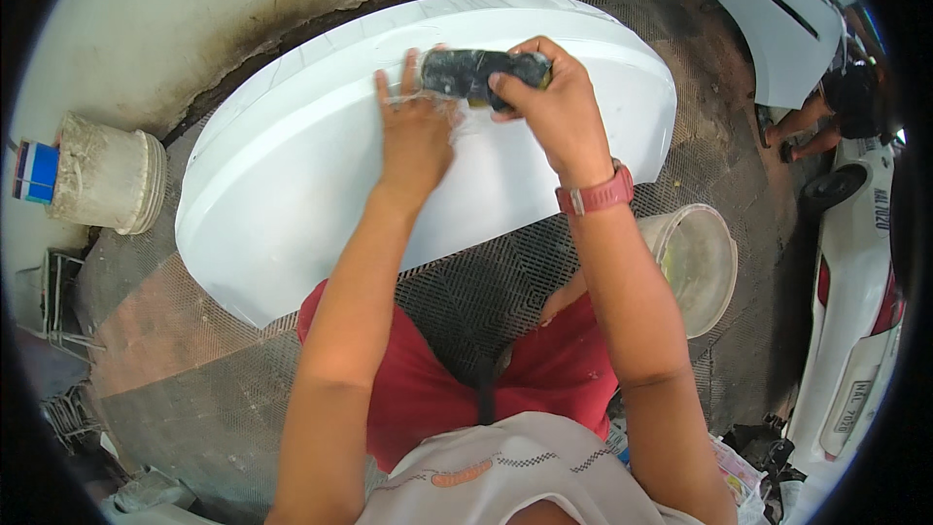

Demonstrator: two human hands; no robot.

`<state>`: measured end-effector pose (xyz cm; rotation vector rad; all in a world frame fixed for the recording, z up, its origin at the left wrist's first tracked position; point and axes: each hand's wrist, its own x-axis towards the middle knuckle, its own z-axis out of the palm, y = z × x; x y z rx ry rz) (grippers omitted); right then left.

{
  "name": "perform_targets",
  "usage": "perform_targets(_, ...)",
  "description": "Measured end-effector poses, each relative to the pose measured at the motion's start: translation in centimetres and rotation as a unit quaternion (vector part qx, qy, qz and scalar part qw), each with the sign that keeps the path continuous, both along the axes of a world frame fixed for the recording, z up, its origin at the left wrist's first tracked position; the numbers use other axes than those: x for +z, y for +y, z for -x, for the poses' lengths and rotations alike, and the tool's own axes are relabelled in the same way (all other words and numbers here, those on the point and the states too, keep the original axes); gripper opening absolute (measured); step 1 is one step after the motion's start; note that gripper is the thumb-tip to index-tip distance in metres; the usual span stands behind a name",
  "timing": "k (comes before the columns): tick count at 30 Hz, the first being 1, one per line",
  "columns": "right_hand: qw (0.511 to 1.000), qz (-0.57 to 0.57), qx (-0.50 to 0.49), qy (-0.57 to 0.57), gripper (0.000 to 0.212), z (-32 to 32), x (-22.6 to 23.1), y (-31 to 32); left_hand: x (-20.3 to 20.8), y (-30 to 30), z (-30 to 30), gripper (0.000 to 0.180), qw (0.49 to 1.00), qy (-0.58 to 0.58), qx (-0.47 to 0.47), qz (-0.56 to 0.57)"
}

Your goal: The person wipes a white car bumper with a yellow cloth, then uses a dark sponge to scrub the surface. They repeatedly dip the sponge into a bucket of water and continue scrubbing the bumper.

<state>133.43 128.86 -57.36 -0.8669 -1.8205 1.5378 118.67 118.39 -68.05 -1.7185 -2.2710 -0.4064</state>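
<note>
A large white curved panel (292, 194), like a car body part, lies on the patterned floor mat in front of me. My right hand (564, 107) grips a dark oblong sanding block (455, 70), its thumb on top and fingers round the far side. The block rests against the panel's raised ridge and looks wet, with whitish smears about it. Just left of and below it, my left hand (416, 141) lies on the panel with its fingers spread. That hand is slightly blurred, and the block's underside is hidden.
A whitish bucket (700, 272) stands by my right knee. Another dirty bucket (107, 175) with a blue container (39, 172) beside it is at the left wall. Far right are a white car (846, 301), another light-coloured panel (777, 29) and a person's legs (812, 131).
</note>
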Motion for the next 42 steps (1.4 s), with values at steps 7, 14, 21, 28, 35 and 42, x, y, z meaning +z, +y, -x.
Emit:
perform_targets(7,0.975,-0.015,-0.192,0.106,0.049,-3.6,-1.0,7.1,2.4,-1.4,4.3,0.073,0.991,-0.103,-0.009,-0.084)
perform_targets(14,0.812,-0.350,-0.208,-0.419,0.067,0.1,-7.7,5.7,2.0,-2.7,8.9,0.049,0.975,-0.113,0.108,-0.160)
perform_targets(21,0.860,-0.483,0.038,-0.160,0.073,8.1,-13.4,-4.7,2.2,-1.8,8.8,0.041,0.968,-0.148,0.100,-0.178)
perform_targets(28,0.850,-0.349,-0.232,-0.321,0.056,-3.7,-9.2,11.3,2.2,-2.0,8.3,0.044,0.979,-0.066,0.105,-0.163)
perform_targets(35,0.857,-0.506,0.055,-0.087,0.069,5.6,-12.5,-0.7,2.0,-1.4,8.2,0.038,0.980,-0.032,0.133,-0.146)
perform_targets(42,0.911,-0.343,-0.187,-0.131,0.062,-9.0,-12.7,17.2,1.9,-1.0,7.4,0.035,0.978,-0.009,0.160,-0.135)
